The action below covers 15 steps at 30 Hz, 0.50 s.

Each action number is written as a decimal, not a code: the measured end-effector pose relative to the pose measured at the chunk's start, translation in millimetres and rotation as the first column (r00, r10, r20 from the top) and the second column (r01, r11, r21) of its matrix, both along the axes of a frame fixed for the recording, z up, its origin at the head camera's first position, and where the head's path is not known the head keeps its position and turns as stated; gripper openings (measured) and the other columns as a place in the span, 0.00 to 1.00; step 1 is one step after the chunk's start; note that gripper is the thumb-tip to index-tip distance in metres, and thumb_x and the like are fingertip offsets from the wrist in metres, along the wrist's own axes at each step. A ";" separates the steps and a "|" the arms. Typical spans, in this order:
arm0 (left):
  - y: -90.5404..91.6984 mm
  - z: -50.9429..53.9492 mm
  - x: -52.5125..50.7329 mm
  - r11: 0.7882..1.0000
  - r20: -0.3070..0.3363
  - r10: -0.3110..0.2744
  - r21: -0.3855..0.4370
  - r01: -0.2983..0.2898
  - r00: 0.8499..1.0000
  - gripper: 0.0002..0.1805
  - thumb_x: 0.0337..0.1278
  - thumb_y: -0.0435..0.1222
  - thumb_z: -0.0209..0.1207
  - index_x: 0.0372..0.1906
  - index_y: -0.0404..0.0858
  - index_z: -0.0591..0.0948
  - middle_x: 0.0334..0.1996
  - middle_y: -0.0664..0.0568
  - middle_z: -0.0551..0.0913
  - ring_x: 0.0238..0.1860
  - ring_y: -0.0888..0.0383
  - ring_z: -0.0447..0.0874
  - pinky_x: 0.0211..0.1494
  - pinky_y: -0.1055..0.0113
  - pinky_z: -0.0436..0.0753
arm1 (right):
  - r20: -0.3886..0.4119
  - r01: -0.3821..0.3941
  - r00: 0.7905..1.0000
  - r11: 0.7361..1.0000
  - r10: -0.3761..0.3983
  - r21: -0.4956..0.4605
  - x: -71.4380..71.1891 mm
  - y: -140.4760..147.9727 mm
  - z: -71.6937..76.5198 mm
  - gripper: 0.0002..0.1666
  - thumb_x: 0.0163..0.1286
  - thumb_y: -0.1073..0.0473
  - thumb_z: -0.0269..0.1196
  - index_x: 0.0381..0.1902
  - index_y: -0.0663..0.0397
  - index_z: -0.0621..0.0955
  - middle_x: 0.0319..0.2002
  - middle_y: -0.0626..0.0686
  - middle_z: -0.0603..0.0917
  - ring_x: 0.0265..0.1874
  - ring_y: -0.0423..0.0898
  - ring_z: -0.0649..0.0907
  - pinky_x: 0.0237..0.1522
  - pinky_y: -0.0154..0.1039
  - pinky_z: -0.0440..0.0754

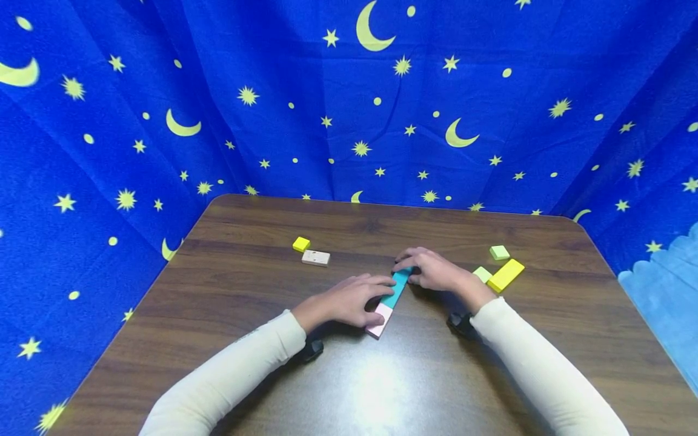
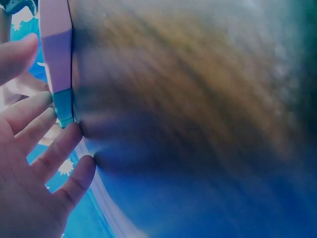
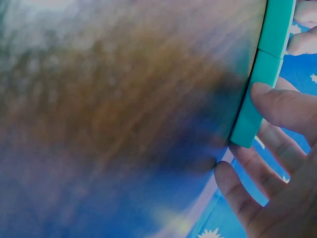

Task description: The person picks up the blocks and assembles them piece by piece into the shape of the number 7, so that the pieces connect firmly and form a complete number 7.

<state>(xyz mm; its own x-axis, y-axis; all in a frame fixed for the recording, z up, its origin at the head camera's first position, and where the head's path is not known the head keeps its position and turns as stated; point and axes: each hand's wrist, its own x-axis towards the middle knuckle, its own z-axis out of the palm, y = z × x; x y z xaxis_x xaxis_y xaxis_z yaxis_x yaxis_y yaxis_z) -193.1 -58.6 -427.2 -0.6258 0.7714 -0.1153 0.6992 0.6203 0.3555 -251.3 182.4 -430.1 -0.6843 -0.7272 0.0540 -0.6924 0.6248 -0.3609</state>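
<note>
A pink block (image 1: 378, 321) and two teal blocks (image 1: 394, 295) lie end to end in a slanting row on the table. My left hand (image 1: 353, 301) is at the row's left side, its thumb on the pink block and its fingertips at the teal part. In the left wrist view those fingers look fairly straight. At the far end, my right hand (image 1: 433, 269) pinches the last teal block (image 3: 255, 101), the thumb against its near side. A seam between the teal pieces shows in the right wrist view. The fingers partly cover the far end in the head view.
To the left lie a small yellow block (image 1: 301, 244) and a whitish block (image 1: 315, 258). Right of my right hand are a longer yellow block (image 1: 506, 275) and two pale green blocks (image 1: 498, 252). A blue star-patterned curtain (image 1: 305, 133) hangs behind the wooden table (image 1: 245, 315).
</note>
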 end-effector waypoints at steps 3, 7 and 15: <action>0.7 0.3 -0.7 1.000 0.022 0.007 -0.003 -0.007 1.000 0.35 0.61 0.48 0.61 0.72 0.45 0.69 0.77 0.55 0.61 0.77 0.50 0.61 0.80 0.51 0.59 | 0.004 -0.003 1.000 1.000 0.003 -0.006 0.6 -0.6 0.4 0.21 0.62 0.67 0.66 0.53 0.51 0.85 0.58 0.60 0.82 0.59 0.61 0.80 0.62 0.61 0.77; 1.1 -1.0 -2.2 1.000 0.029 0.007 -0.013 -0.007 1.000 0.36 0.61 0.48 0.61 0.73 0.45 0.68 0.78 0.56 0.59 0.77 0.51 0.61 0.79 0.51 0.60 | 0.002 -0.009 1.000 1.000 0.009 -0.015 0.9 -1.4 -0.1 0.20 0.61 0.68 0.66 0.52 0.52 0.86 0.57 0.60 0.83 0.58 0.61 0.81 0.61 0.60 0.77; 0.0 -3.1 -4.6 1.000 0.008 -0.017 -0.020 0.017 1.000 0.40 0.57 0.49 0.62 0.75 0.46 0.65 0.79 0.57 0.58 0.72 0.52 0.66 0.73 0.52 0.69 | 0.002 -0.007 1.000 1.000 0.007 -0.011 2.1 -3.6 -0.4 0.20 0.59 0.70 0.65 0.50 0.51 0.86 0.55 0.57 0.84 0.57 0.59 0.81 0.60 0.59 0.78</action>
